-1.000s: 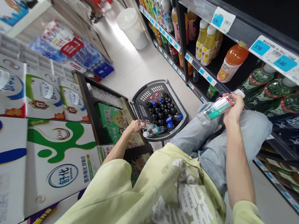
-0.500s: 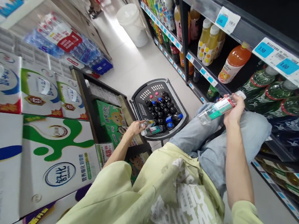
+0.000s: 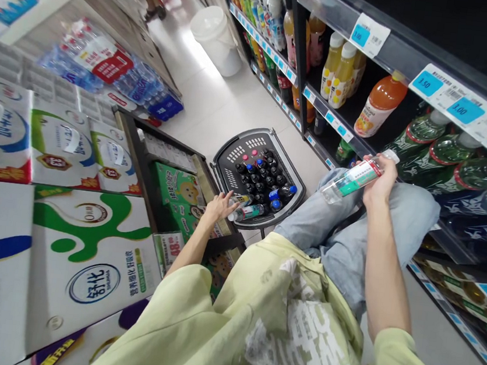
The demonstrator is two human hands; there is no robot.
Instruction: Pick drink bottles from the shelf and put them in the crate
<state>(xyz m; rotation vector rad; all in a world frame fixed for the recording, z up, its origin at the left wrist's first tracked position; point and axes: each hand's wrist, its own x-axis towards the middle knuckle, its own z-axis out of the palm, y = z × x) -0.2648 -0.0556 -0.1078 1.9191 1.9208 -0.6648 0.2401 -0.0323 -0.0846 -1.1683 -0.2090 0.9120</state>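
Note:
My right hand [image 3: 381,183] is wrapped round the upper part of a clear plastic bottle [image 3: 349,184] with a green, white and red label. The bottle is tilted above my knee, its white cap towards the shelf. At the left edge of the black shopping basket [image 3: 229,156], my left hand [image 3: 218,207] has its fingers apart, close to the caps of two lying bottles. One is a clear green-labelled bottle [image 3: 249,212]; the other is a yellow-labelled bottle [image 3: 243,199]. Whether the fingertips touch them I cannot tell. Several dark bottles [image 3: 266,176] stand packed in the basket.
On the right, a drinks shelf [image 3: 338,126] holds an orange drink bottle [image 3: 379,104] and green soda bottles [image 3: 445,147]. Stacked cartons [image 3: 90,247] fill the left side. Beyond the basket stand a white bucket [image 3: 216,39] and blue water packs [image 3: 107,67].
My left hand has drawn slightly back to the left and its fingers have lifted and spread by the lying bottles. My right hand keeps the clear bottle almost in the same place.

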